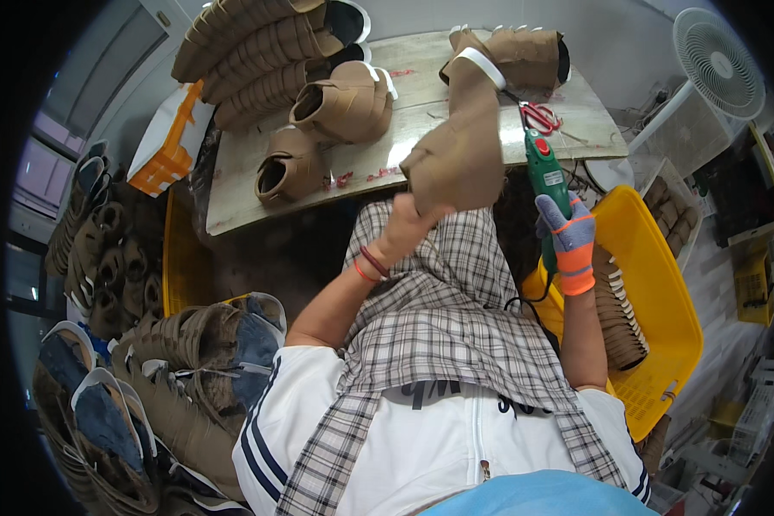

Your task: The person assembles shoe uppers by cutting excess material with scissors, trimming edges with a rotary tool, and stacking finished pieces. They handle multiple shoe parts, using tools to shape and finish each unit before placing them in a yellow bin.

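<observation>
My bare left hand point(411, 227), with red bands at the wrist, grips a brown shoe upper point(463, 163) by its lower end. The upper is raised over the table's front edge, slightly blurred, with a white strip on its far end. In my right hand point(569, 245), gloved in grey and orange, is a green corded power tool point(544, 168) with a red switch. Its dark tip points away from me, close to the upper's right side; whether they touch I cannot tell. Beyond the tool, red-handled scissors point(540, 117) lie on the table point(421, 73).
More brown uppers point(344, 103) stand at the table's left; others point(529, 58) lie at its far right. A yellow basket point(654, 258) holding stacked uppers is at my right. Piled uppers point(181, 370) fill my left side. A white fan point(719, 64) stands far right.
</observation>
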The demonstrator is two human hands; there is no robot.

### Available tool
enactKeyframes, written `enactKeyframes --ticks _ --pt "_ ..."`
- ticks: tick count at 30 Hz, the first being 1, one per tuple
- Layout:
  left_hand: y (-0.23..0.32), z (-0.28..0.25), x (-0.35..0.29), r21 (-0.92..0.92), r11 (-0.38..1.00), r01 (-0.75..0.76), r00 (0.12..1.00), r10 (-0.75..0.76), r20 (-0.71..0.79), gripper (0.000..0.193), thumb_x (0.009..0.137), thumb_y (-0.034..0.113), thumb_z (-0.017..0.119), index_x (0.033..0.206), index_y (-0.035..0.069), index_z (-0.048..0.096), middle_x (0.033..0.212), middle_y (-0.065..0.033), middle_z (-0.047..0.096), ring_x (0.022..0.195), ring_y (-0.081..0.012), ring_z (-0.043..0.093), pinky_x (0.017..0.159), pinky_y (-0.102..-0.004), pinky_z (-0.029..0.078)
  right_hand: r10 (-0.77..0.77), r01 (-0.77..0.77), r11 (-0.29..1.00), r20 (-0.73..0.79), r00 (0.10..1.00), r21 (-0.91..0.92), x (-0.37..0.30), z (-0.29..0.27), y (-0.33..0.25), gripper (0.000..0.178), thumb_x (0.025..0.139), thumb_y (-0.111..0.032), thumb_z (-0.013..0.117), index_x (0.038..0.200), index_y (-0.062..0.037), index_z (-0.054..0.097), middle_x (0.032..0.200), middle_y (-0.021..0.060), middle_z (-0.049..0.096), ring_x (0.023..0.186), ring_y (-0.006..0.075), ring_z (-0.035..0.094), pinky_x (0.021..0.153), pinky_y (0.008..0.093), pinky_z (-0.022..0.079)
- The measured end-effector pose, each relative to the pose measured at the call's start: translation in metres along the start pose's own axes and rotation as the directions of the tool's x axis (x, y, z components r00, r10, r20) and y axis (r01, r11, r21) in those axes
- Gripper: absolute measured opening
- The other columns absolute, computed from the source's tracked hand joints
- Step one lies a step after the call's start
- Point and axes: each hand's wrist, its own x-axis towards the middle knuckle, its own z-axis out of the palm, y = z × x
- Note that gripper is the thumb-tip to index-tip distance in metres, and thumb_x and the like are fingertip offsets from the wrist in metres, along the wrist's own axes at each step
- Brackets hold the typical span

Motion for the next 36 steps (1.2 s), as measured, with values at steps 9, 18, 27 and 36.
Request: enactKeyframes --ticks 9,18,27,36 --pt "-0.012 -0.095 0.067 -0.955 -0.144 0.261 0.8 -0.521 0.297 0.032 0.093 0.011 0.044 0.117 -0.011 0.047 0.116 -0.0232 0.056 0.105 -0.032 0.059 0.09 -0.0428 0.051 -0.461 0.399 0.717 0.041 0.887 -0.571 -0.025 -0.022 0.041 0.047 0.065 -0.029 0.084 0.099 -0.004 0.063 0.076 0.0102 0.067 0.065 0.0184 0.065 0.061 0.0283 0.051" --pt "-0.018 -0.11 0.069 -0.933 -0.238 0.269 0.752 -0.553 0.358 0.031 0.093 0.01 0.045 0.115 -0.011 0.047 0.114 -0.0261 0.056 0.103 -0.036 0.059 0.089 -0.0463 0.051 -0.526 0.541 0.617 0.212 0.824 -0.572 -0.034 -0.007 0.033 0.049 0.061 -0.033 0.084 0.097 -0.0059 0.065 0.072 0.0114 0.065 0.061 0.0265 0.062 0.056 0.0323 0.05" --pt "-0.014 -0.093 0.069 -0.907 -0.287 0.308 0.739 -0.528 0.418 0.027 0.092 0.009 0.047 0.111 -0.01 0.051 0.107 -0.0244 0.061 0.097 -0.0339 0.063 0.085 -0.0458 0.053 -0.524 0.559 0.662 0.226 0.822 -0.5 -0.037 0.005 0.022 0.049 0.061 -0.033 0.085 0.097 -0.0061 0.064 0.071 0.0106 0.064 0.059 0.0262 0.062 0.054 0.0319 0.05" --pt "0.037 -0.055 0.066 -0.968 0.133 0.214 0.836 -0.537 0.111 0.035 0.095 0.015 0.047 0.124 -0.005 0.046 0.121 -0.0177 0.055 0.111 -0.0293 0.056 0.095 -0.0434 0.048 -0.544 0.536 0.732 0.112 0.832 -0.42 -0.035 0.025 0.014 0.05 0.064 -0.03 0.084 0.1 -0.004 0.063 0.074 0.0091 0.067 0.061 0.0175 0.065 0.057 0.0272 0.051"
